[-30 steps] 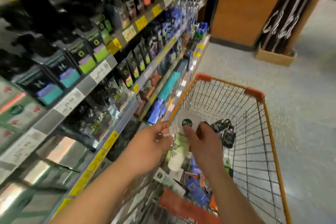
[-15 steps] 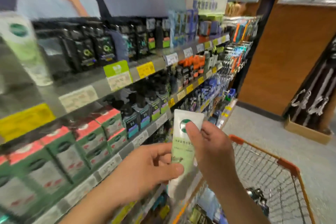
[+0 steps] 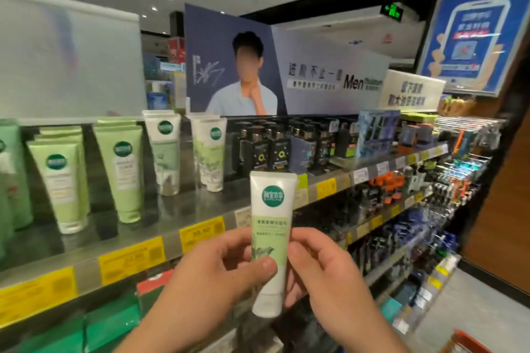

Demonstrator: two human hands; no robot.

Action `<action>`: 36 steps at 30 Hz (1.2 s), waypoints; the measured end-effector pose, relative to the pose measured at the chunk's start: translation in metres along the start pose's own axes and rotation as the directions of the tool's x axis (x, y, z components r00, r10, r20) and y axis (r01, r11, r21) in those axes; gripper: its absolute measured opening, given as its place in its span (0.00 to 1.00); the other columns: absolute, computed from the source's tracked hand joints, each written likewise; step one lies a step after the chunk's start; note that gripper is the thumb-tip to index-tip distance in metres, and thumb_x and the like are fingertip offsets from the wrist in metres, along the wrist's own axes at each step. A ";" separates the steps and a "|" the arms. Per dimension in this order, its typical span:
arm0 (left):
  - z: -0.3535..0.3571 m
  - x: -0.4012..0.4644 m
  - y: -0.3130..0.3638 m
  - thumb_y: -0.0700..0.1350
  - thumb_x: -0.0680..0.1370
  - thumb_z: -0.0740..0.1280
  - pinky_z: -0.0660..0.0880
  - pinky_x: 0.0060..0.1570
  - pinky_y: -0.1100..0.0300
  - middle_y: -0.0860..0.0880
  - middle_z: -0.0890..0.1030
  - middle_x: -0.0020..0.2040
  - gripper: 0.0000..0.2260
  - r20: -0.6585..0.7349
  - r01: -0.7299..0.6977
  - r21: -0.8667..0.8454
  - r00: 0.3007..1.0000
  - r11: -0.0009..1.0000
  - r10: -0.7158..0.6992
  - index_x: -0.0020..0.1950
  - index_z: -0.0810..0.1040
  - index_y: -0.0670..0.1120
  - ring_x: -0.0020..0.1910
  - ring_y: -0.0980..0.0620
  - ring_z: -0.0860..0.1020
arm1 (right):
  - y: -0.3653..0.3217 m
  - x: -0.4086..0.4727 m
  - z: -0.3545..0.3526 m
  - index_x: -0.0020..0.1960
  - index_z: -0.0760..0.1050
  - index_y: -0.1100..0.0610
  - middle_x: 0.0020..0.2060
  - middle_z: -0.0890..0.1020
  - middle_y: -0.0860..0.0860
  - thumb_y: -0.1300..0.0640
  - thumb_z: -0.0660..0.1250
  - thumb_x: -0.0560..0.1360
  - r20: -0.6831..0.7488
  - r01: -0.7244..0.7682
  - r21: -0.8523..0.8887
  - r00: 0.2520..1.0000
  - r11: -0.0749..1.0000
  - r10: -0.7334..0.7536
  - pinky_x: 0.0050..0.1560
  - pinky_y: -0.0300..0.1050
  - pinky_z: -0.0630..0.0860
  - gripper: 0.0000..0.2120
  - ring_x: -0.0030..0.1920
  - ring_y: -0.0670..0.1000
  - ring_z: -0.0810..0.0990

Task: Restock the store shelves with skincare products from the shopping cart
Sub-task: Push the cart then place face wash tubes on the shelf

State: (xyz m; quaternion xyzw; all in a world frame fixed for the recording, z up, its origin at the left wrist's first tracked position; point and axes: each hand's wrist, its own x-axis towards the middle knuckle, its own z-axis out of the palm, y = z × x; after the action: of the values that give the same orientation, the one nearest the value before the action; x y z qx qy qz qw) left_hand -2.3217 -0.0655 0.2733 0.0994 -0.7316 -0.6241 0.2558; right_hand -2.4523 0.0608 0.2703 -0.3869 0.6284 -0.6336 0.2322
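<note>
We hold a white-and-pale-green plastic skincare tube upright in front of us, its flat crimped end at the top and its white cap at the bottom, with a round dark-green logo facing us. Our left hand grips it from the left, the thumb pressed across the green lower part of the label, while our right hand pinches its right edge with curled fingers. The tube is raised in front of the edge of the grey metal top shelf, which carries a strip of yellow price labels. On that shelf stand matching white-and-green tubes cap-down, with paler green tubes further left and a row of black bottles to the right. Below, boxes that seem to be green with red tops sit blurred at the lower left. An orange corner of the wire shopping cart shows at the bottom right.
</note>
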 end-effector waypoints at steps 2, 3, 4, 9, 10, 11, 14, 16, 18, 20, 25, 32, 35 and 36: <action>-0.015 -0.004 0.008 0.40 0.75 0.76 0.74 0.39 0.69 0.49 0.88 0.48 0.14 -0.092 -0.022 0.013 0.995 1.000 0.023 0.55 0.86 0.58 0.40 0.59 0.82 | 0.001 0.005 0.014 0.54 0.83 0.48 0.36 0.80 0.58 0.51 0.69 0.73 0.056 -0.017 0.022 0.998 1.000 0.015 0.34 0.52 0.79 0.11 0.32 0.56 0.78; -0.022 -0.005 0.012 0.41 0.75 0.77 0.74 0.38 0.69 0.49 0.88 0.47 0.14 -0.128 -0.033 0.022 0.991 0.999 0.035 0.55 0.87 0.58 0.39 0.59 0.81 | 0.002 0.008 0.022 0.57 0.83 0.50 0.38 0.80 0.59 0.53 0.70 0.71 0.085 -0.029 0.036 0.996 0.999 0.026 0.36 0.53 0.80 0.15 0.33 0.56 0.79; -0.029 -0.007 0.015 0.44 0.73 0.78 0.75 0.38 0.67 0.49 0.88 0.46 0.14 -0.157 -0.036 0.037 0.987 0.999 0.042 0.55 0.86 0.60 0.38 0.59 0.81 | 0.001 0.010 0.029 0.59 0.82 0.50 0.41 0.80 0.59 0.55 0.71 0.69 0.116 -0.043 0.045 0.993 0.998 0.037 0.37 0.54 0.81 0.18 0.35 0.56 0.79; -0.057 -0.012 0.019 0.49 0.70 0.77 0.81 0.57 0.44 0.52 0.88 0.51 0.17 -0.257 -0.013 0.108 0.966 0.994 0.041 0.55 0.84 0.67 0.51 0.47 0.86 | -0.002 0.018 0.061 0.63 0.80 0.48 0.49 0.83 0.59 0.54 0.81 0.58 0.216 -0.052 0.040 0.975 0.998 0.042 0.44 0.48 0.77 0.33 0.37 0.51 0.75; -0.062 -0.015 0.019 0.50 0.69 0.76 0.80 0.59 0.43 0.52 0.88 0.51 0.17 -0.259 -0.010 0.106 0.965 0.994 0.037 0.55 0.84 0.67 0.53 0.46 0.86 | -0.003 0.019 0.066 0.62 0.81 0.47 0.50 0.84 0.59 0.54 0.82 0.57 0.211 -0.052 0.045 0.977 0.998 0.041 0.46 0.51 0.77 0.33 0.38 0.52 0.77; -0.068 -0.017 0.021 0.50 0.68 0.75 0.80 0.60 0.44 0.52 0.88 0.52 0.18 -0.254 -0.006 0.108 0.967 0.994 0.033 0.55 0.84 0.67 0.53 0.48 0.86 | -0.005 0.022 0.072 0.61 0.82 0.47 0.49 0.84 0.59 0.53 0.82 0.56 0.212 -0.050 0.048 0.976 0.998 0.039 0.48 0.53 0.79 0.32 0.39 0.53 0.78; -0.079 -0.021 0.022 0.49 0.69 0.75 0.78 0.64 0.45 0.53 0.87 0.54 0.19 -0.222 0.036 0.109 0.975 0.993 -0.011 0.57 0.83 0.68 0.56 0.49 0.85 | -0.006 0.028 0.083 0.60 0.81 0.45 0.48 0.86 0.55 0.52 0.81 0.57 0.215 -0.046 0.021 0.976 0.999 0.041 0.55 0.56 0.82 0.31 0.41 0.59 0.83; -0.088 -0.022 0.020 0.50 0.69 0.75 0.77 0.65 0.44 0.53 0.87 0.55 0.20 -0.231 0.064 0.141 0.973 0.988 -0.031 0.58 0.82 0.68 0.58 0.48 0.84 | -0.005 0.031 0.092 0.59 0.81 0.44 0.47 0.86 0.55 0.52 0.81 0.58 0.206 -0.056 0.008 0.977 0.998 0.053 0.59 0.64 0.80 0.30 0.45 0.64 0.84; -0.095 -0.024 0.020 0.50 0.69 0.75 0.77 0.65 0.45 0.53 0.87 0.54 0.21 -0.263 0.075 0.174 0.965 0.982 -0.027 0.58 0.82 0.70 0.57 0.49 0.85 | -0.005 0.033 0.101 0.59 0.82 0.44 0.46 0.87 0.56 0.53 0.81 0.57 0.194 -0.061 -0.007 0.979 0.998 0.062 0.60 0.67 0.79 0.30 0.45 0.64 0.85; -0.100 -0.026 0.020 0.49 0.67 0.76 0.77 0.65 0.45 0.53 0.88 0.53 0.21 -0.309 0.088 0.161 0.951 0.983 -0.034 0.55 0.82 0.71 0.56 0.50 0.85 | -0.006 0.037 0.109 0.58 0.82 0.42 0.47 0.87 0.57 0.53 0.82 0.58 0.221 -0.063 -0.023 0.973 0.998 0.067 0.61 0.66 0.79 0.29 0.51 0.66 0.85; -0.115 -0.036 0.022 0.48 0.69 0.78 0.77 0.65 0.48 0.56 0.87 0.52 0.23 -0.391 0.095 0.161 0.920 0.982 -0.025 0.55 0.81 0.74 0.56 0.54 0.85 | -0.016 0.045 0.129 0.55 0.83 0.43 0.40 0.86 0.51 0.53 0.82 0.58 0.284 -0.032 -0.062 0.958 0.998 0.049 0.43 0.43 0.79 0.26 0.36 0.49 0.80; -0.126 -0.049 0.030 0.39 0.79 0.72 0.76 0.56 0.68 0.64 0.86 0.47 0.21 -0.516 0.139 0.193 0.856 0.971 -0.020 0.55 0.81 0.69 0.50 0.68 0.83 | -0.023 0.054 0.147 0.59 0.82 0.44 0.44 0.88 0.50 0.64 0.79 0.69 0.332 -0.025 -0.103 0.941 0.994 0.058 0.54 0.46 0.83 0.24 0.45 0.50 0.87; -0.128 -0.048 0.029 0.41 0.78 0.73 0.77 0.59 0.63 0.63 0.86 0.47 0.19 -0.538 0.136 0.175 0.842 0.975 -0.021 0.57 0.82 0.67 0.50 0.67 0.83 | -0.027 0.055 0.146 0.62 0.80 0.46 0.43 0.88 0.48 0.65 0.78 0.71 0.350 -0.042 -0.115 0.933 0.993 0.080 0.48 0.39 0.81 0.24 0.45 0.46 0.87; -0.128 -0.047 0.029 0.40 0.78 0.73 0.77 0.56 0.65 0.62 0.87 0.47 0.19 -0.536 0.132 0.163 0.844 0.978 -0.025 0.56 0.83 0.66 0.49 0.66 0.84 | -0.026 0.056 0.145 0.62 0.80 0.47 0.44 0.88 0.49 0.64 0.79 0.70 0.350 -0.049 -0.116 0.933 0.992 0.088 0.49 0.40 0.81 0.24 0.46 0.47 0.87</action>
State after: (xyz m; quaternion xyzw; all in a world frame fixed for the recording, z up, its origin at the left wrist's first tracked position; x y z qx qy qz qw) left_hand -2.2130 -0.1477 0.3007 0.3224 -0.6847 -0.5080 0.4113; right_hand -2.3666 -0.0695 0.2942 -0.4843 0.6220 -0.5109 0.3428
